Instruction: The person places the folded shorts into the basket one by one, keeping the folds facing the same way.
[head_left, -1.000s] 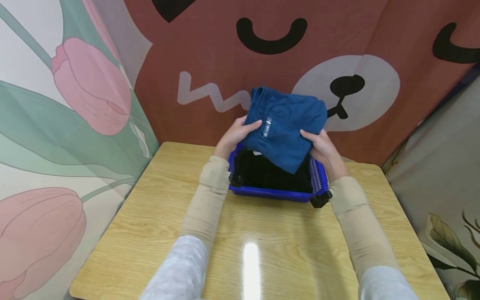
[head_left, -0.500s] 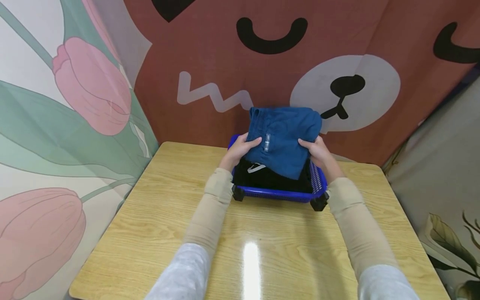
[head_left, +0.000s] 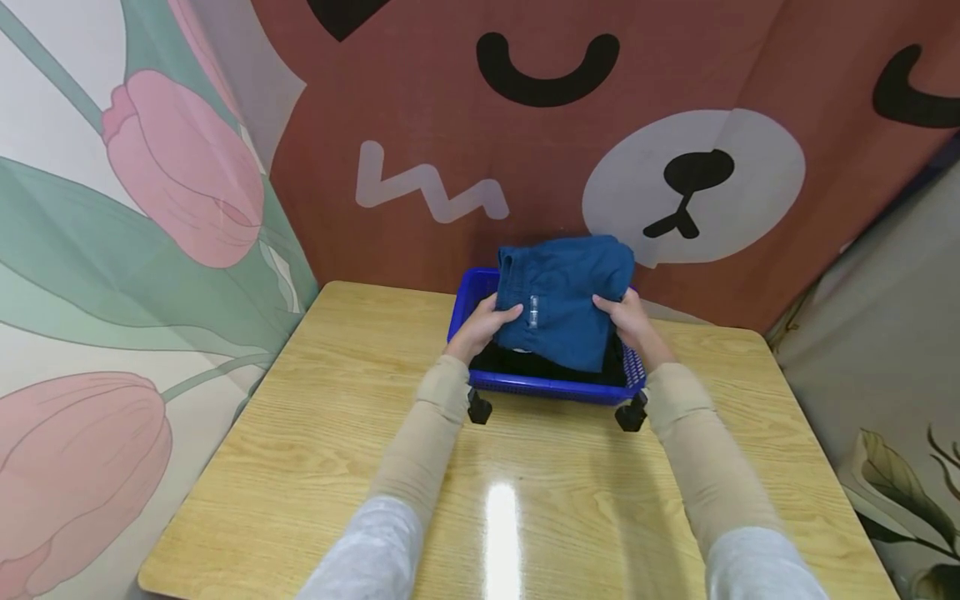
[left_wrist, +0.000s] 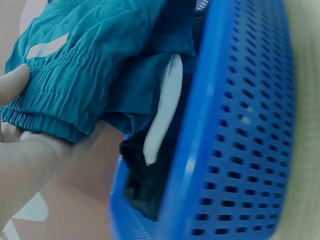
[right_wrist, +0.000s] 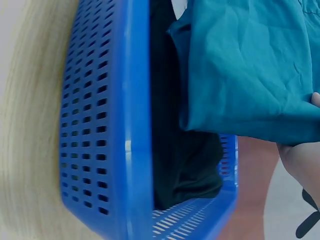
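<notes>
Folded blue shorts [head_left: 562, 292] with a gathered elastic waistband hang tilted over a blue perforated basket [head_left: 555, 390]. My left hand [head_left: 480, 323] grips the waistband side, thumb on top and fingers beneath, as the left wrist view also shows. At the other side my right hand [head_left: 630, 318] pinches the folded edge, thumb on top; only part of that hand appears in the right wrist view. Under the shorts, black cloth [right_wrist: 185, 170] lies in the basket. A white drawstring or strip [left_wrist: 165, 110] hangs below the shorts in the left wrist view.
The basket stands toward the back of a wooden table [head_left: 315, 450], near a brown printed curtain [head_left: 405, 100] behind. Black camera mounts [head_left: 478, 407] sit at both wrists. A flower-printed curtain [head_left: 180, 175] hangs on the left.
Both hands have lowered the blue shorts from above the basket's back edge down toward the black cloth. The shorts have also shifted slightly left; both hands keep their grip.
</notes>
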